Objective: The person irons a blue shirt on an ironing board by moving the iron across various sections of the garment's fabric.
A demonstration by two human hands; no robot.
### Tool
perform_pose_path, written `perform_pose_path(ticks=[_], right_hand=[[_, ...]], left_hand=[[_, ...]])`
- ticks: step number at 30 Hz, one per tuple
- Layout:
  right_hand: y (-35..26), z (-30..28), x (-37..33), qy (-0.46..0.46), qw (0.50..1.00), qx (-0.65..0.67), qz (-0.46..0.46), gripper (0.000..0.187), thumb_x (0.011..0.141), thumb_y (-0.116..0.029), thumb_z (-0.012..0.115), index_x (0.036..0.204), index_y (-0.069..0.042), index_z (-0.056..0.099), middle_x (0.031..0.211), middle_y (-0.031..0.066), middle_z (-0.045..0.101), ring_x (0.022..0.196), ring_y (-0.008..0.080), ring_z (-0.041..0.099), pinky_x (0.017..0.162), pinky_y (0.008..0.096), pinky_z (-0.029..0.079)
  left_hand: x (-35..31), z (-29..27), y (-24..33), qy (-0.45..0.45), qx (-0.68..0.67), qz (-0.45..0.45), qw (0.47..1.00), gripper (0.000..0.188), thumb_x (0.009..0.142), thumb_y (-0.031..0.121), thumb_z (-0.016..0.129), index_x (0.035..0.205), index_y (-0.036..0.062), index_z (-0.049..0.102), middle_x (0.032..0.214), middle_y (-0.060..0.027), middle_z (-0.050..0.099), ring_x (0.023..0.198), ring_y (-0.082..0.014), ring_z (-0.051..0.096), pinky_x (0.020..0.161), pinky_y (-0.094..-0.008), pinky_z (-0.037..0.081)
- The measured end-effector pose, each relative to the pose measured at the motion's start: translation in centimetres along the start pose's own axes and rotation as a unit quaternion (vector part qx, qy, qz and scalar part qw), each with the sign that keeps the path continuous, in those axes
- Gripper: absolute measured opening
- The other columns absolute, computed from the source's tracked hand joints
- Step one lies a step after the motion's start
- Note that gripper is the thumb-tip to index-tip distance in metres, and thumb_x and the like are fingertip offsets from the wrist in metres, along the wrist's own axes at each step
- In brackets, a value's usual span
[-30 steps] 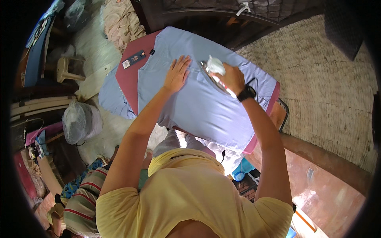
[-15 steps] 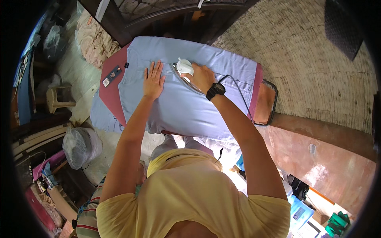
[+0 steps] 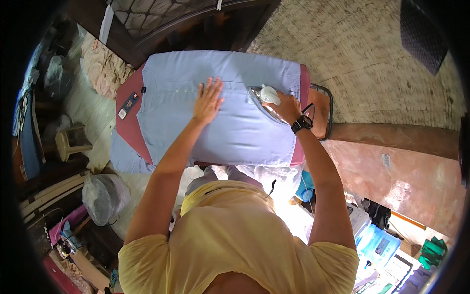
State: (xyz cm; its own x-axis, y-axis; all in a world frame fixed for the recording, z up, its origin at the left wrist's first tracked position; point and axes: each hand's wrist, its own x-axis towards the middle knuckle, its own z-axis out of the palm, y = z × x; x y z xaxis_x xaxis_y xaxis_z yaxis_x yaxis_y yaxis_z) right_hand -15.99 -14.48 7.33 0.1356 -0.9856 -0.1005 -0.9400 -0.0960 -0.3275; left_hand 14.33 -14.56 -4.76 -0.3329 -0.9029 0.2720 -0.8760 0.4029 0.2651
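A light blue shirt (image 3: 235, 132) lies spread over an ironing board (image 3: 128, 128) with a dark red cover. My right hand (image 3: 287, 107) is closed round the handle of a clothes iron (image 3: 267, 104), which rests on the shirt near the board's right end. Part of the iron's handle is hidden under my fingers. My left hand (image 3: 209, 100) lies on the middle of the shirt with its fingers stretched out. A dark tag (image 3: 129, 105) hangs from the collar end of the shirt over the red cover at the left.
A dark metal gate (image 3: 181, 24) stands just beyond the board. Crumpled beige cloth (image 3: 105, 68) lies at the far left, with a small plastic stool (image 3: 73, 142) and a clear plastic bag (image 3: 104, 196) nearer. A black metal frame (image 3: 329, 112) juts out at the board's right end.
Along the shirt, the iron in my right hand has moved right, toward the board's right end. My left hand has also shifted right over the cloth.
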Motion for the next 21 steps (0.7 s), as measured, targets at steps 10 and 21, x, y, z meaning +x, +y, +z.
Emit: perform_pose_path(ticks=[10,21], right_hand=[[0.9,1.5,3.3,0.111,0.990,0.051,0.075,0.058,0.075,-0.059,0.071,0.095,-0.005,0.067,0.067,0.0192,0.067,0.068,0.0373,0.069,0.065,0.0471,0.055],[3.3,0.3,1.2,0.116,0.973,0.035,0.195,0.060,0.075,-0.056,0.074,0.101,-0.003,0.066,0.087,0.0221,0.070,0.079,0.0393,0.069,0.066,0.0476,0.055]], left_hand=[[0.9,0.8,3.1,-0.042,-0.008,-0.003,0.999,0.058,0.100,0.041,0.042,0.152,0.0200,0.028,0.160,0.0008,0.020,0.148,-0.0279,0.014,0.120,-0.0518,0.012],[0.8,0.9,3.2,-0.037,0.008,0.001,0.999,0.057,0.100,0.043,0.040,0.152,0.0214,0.030,0.160,0.0011,0.022,0.148,-0.0277,0.016,0.120,-0.0510,0.012]])
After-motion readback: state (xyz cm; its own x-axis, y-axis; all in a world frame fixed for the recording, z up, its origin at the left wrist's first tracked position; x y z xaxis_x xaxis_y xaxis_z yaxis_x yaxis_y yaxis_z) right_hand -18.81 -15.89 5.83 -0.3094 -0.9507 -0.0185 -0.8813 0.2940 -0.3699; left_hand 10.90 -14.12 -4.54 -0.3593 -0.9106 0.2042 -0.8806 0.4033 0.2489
